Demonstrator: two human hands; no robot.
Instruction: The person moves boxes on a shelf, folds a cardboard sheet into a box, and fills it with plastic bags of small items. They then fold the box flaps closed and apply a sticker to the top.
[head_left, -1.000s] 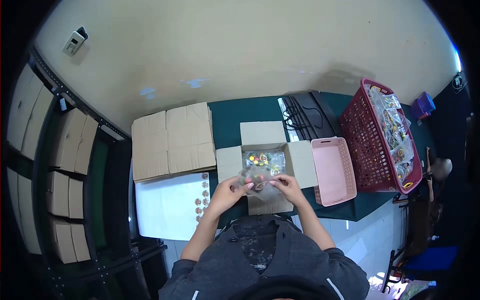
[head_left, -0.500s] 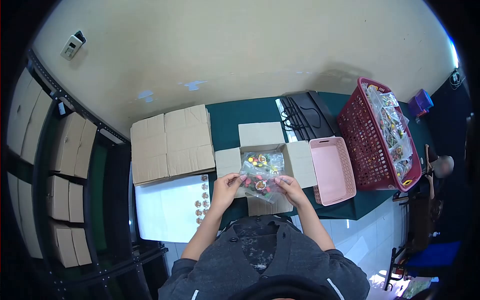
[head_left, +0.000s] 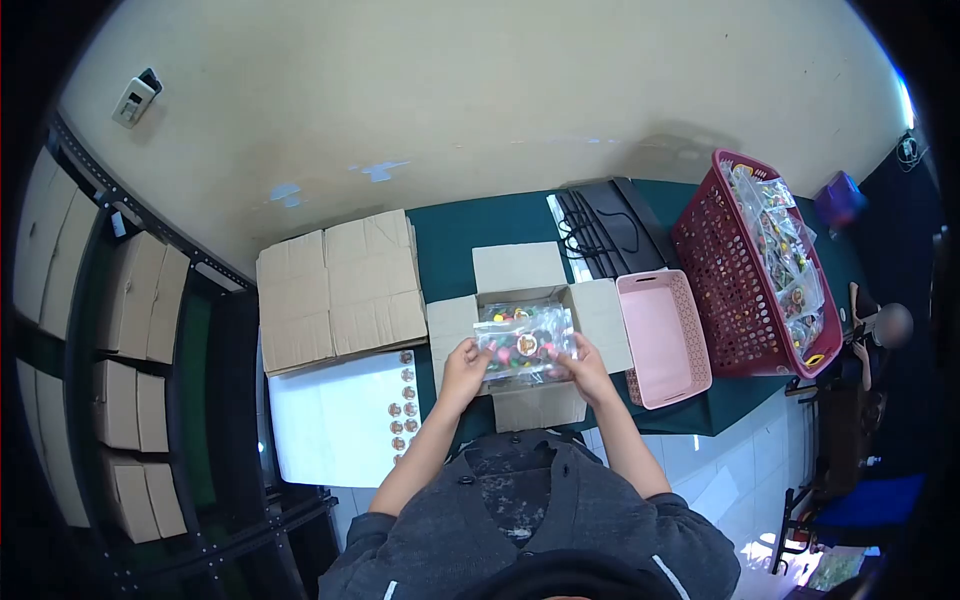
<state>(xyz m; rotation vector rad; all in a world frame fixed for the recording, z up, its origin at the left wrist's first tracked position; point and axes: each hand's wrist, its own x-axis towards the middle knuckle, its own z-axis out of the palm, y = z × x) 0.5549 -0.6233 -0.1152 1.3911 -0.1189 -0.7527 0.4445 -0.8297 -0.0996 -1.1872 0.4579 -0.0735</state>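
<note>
A clear plastic bag of colourful candy-like pieces [head_left: 527,346], with a round label on its front, is held between my two hands. My left hand [head_left: 463,373] pinches its left edge, and my right hand [head_left: 589,370] grips the right edge. The bag is over an open cardboard box [head_left: 518,265] whose flaps are folded outward. Inside the box, a second similar bag [head_left: 508,311] shows partly behind the held one; the rest of the box's contents is hidden.
Left of the box are stacked flat cardboard boxes [head_left: 340,290] and a white sheet [head_left: 330,420] with round stickers. To the right stand a pink basket [head_left: 664,340] and a tall maroon basket [head_left: 715,270] full of bags. Behind lies a black item with cords [head_left: 630,230]. Another person sits far right.
The held bag has gone from tilted to nearly level and moved slightly away from me, covering more of the bag in the box. Both hands have moved with it.
</note>
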